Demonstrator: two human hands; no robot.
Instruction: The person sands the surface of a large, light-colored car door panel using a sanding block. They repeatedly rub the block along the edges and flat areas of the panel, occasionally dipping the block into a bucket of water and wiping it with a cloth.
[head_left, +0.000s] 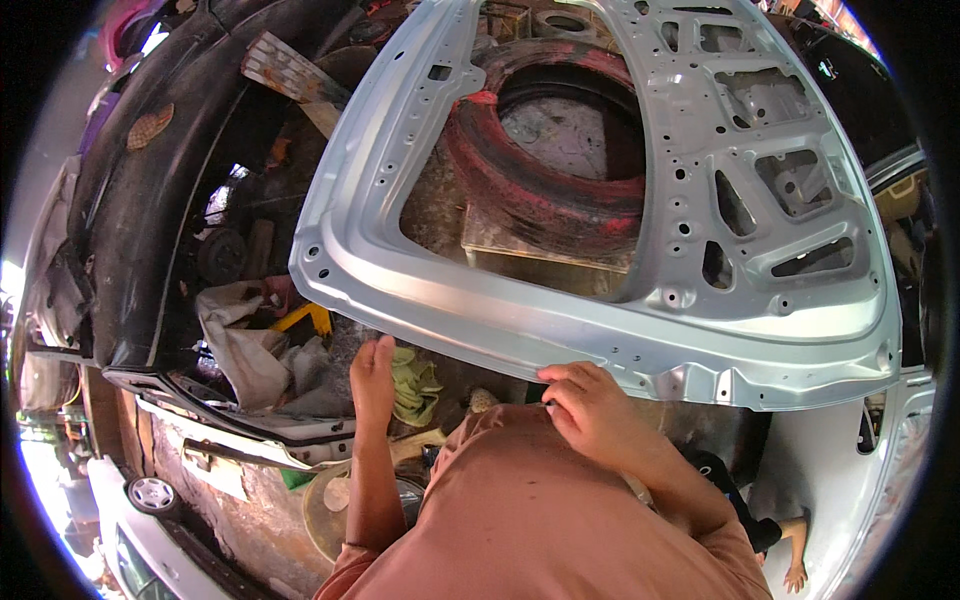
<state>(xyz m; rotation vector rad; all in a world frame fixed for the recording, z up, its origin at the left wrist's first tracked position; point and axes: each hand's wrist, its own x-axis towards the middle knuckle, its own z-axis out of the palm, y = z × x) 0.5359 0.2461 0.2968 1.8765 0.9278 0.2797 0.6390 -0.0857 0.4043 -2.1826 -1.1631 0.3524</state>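
A large silver-blue vehicle tailgate panel (450,305), with a wide window opening and several cut-outs, lies in front of me. My left hand (372,385) is raised close to its near edge, left of my body. Its fingers are pressed together; what they hold, if anything, cannot be made out. Over my shirt, my right hand (590,405) has curled fingers by the panel's near edge. A tiny dark spot shows at its fingertips, too small to name.
A red-stained tire (545,215) lies on a low stand under the panel. Left are a black bumper-like car part (130,230), a grey cloth (240,345) and a yellow-green cloth (413,390). Another person's hand (795,578) touches a pale panel at lower right. A white car (120,520) stands lower left.
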